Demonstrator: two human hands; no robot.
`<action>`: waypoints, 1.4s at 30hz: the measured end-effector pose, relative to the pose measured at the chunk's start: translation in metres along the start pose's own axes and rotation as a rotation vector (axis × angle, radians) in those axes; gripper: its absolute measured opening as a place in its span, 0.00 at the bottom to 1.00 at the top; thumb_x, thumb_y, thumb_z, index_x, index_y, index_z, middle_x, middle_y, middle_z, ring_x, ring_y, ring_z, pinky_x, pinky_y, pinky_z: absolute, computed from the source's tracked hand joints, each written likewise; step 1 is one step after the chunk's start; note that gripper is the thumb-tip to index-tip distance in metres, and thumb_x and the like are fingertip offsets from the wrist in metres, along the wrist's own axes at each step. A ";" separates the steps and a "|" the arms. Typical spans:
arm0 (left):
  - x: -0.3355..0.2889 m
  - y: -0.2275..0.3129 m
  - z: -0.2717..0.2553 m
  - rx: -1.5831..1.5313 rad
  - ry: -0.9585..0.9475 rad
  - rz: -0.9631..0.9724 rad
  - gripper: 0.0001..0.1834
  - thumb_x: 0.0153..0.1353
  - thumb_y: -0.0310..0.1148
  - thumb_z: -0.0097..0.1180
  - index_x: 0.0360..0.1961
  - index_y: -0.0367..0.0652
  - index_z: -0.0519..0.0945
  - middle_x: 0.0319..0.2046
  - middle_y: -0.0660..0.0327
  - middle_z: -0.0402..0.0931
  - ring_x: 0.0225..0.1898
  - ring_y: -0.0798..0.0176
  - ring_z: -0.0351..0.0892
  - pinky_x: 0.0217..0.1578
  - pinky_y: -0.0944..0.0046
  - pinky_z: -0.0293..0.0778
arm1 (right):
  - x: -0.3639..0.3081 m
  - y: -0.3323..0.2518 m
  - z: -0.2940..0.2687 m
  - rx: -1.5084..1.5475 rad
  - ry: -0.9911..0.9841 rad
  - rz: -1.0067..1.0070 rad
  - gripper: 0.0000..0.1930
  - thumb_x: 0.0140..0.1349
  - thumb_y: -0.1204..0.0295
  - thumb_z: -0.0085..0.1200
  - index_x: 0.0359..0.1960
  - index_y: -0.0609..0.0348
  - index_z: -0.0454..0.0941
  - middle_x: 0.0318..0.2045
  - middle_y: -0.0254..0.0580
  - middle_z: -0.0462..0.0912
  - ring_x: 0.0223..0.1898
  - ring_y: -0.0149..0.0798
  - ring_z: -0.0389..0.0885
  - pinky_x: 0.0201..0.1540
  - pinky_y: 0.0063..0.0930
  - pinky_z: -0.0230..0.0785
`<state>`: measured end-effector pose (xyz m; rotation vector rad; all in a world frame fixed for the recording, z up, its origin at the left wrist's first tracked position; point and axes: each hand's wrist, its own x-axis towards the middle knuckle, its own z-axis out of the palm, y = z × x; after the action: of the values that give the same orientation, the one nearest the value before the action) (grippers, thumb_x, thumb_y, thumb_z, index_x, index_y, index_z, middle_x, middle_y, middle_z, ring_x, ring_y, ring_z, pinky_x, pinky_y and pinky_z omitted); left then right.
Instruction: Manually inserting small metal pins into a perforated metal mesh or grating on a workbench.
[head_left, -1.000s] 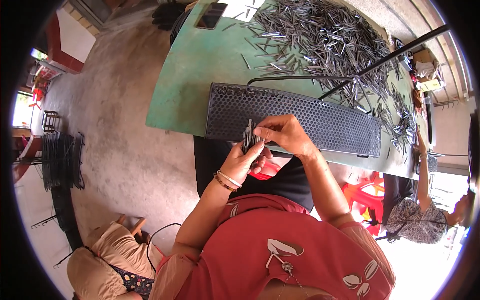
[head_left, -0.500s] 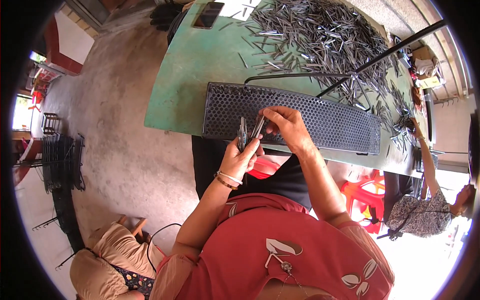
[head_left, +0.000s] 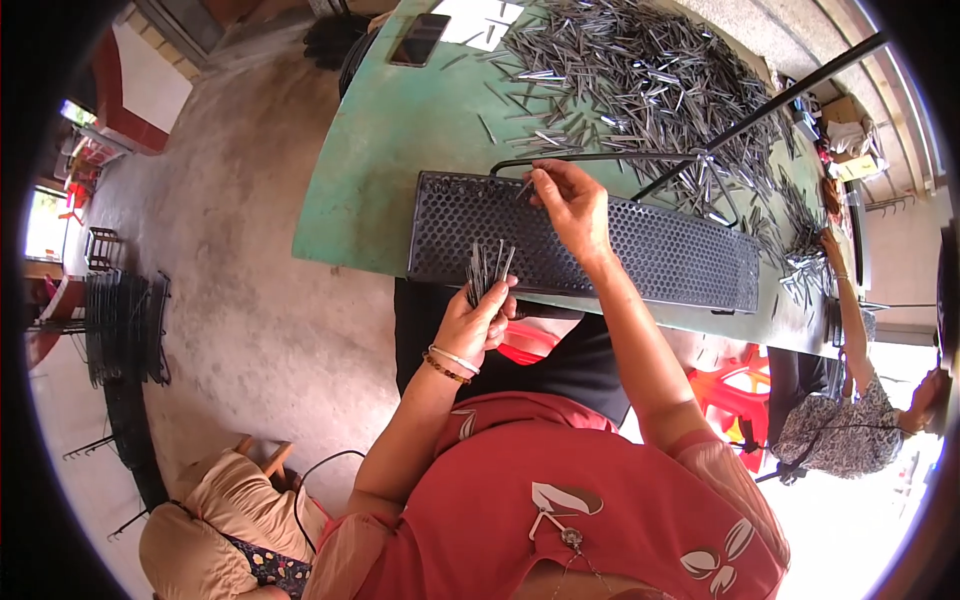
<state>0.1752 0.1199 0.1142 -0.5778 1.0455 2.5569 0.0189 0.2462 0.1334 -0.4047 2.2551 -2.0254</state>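
My left hand (head_left: 474, 325) is closed round a bundle of thin dark metal strips (head_left: 487, 265), their ends fanning upward. It is just off the near edge of a long black perforated metal panel (head_left: 650, 245), which lies along the table's front. Over the panel's far left part, my right hand (head_left: 575, 210) is closed in a pinch. A short dark strip (head_left: 526, 190) shows at its fingertips, mostly hidden by the fingers. Near the panel's far left corner, several small dark pieces seem to sit in the holes.
A heap of loose metal strips (head_left: 660, 80) covers the far part of the green table (head_left: 365, 170). A black rod frame (head_left: 780, 105) slants over it. A phone (head_left: 420, 40) lies at the far left. At right, a co-worker's hand (head_left: 830, 248) reaches to strips; a red stool (head_left: 735, 390) stands below.
My right hand has moved away from the bundle, up and slightly left to the panel's far edge. My left hand stays low with the strips, now more fanned out.
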 end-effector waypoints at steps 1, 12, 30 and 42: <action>0.000 -0.001 0.000 -0.008 -0.005 -0.005 0.12 0.65 0.36 0.50 0.45 0.42 0.74 0.24 0.68 0.70 0.15 0.80 0.58 0.14 0.79 0.51 | -0.001 0.003 0.000 -0.001 0.003 -0.001 0.13 0.62 0.73 0.52 0.44 0.69 0.75 0.34 0.42 0.83 0.28 0.26 0.78 0.34 0.18 0.72; -0.004 0.001 0.002 -0.002 0.018 -0.045 0.13 0.64 0.38 0.52 0.45 0.42 0.75 0.24 0.69 0.70 0.16 0.81 0.58 0.14 0.79 0.50 | -0.004 0.002 0.002 -0.388 -0.024 -0.159 0.11 0.58 0.75 0.55 0.42 0.64 0.76 0.31 0.42 0.83 0.26 0.27 0.80 0.30 0.21 0.72; -0.003 0.005 -0.002 -0.053 0.051 0.052 0.13 0.65 0.37 0.50 0.45 0.42 0.74 0.26 0.67 0.71 0.16 0.80 0.58 0.13 0.79 0.50 | -0.007 -0.030 0.001 -0.149 -0.047 0.056 0.11 0.57 0.75 0.54 0.42 0.64 0.77 0.27 0.38 0.81 0.25 0.26 0.76 0.29 0.21 0.70; 0.007 0.010 0.007 0.132 0.141 0.208 0.08 0.60 0.34 0.57 0.34 0.42 0.72 0.23 0.67 0.71 0.14 0.79 0.61 0.11 0.77 0.55 | -0.040 -0.044 -0.005 0.050 -0.406 0.314 0.13 0.59 0.72 0.55 0.43 0.68 0.77 0.29 0.37 0.81 0.26 0.24 0.75 0.30 0.19 0.70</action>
<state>0.1631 0.1191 0.1208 -0.6530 1.3773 2.6263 0.0624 0.2575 0.1728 -0.3873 1.8854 -1.6639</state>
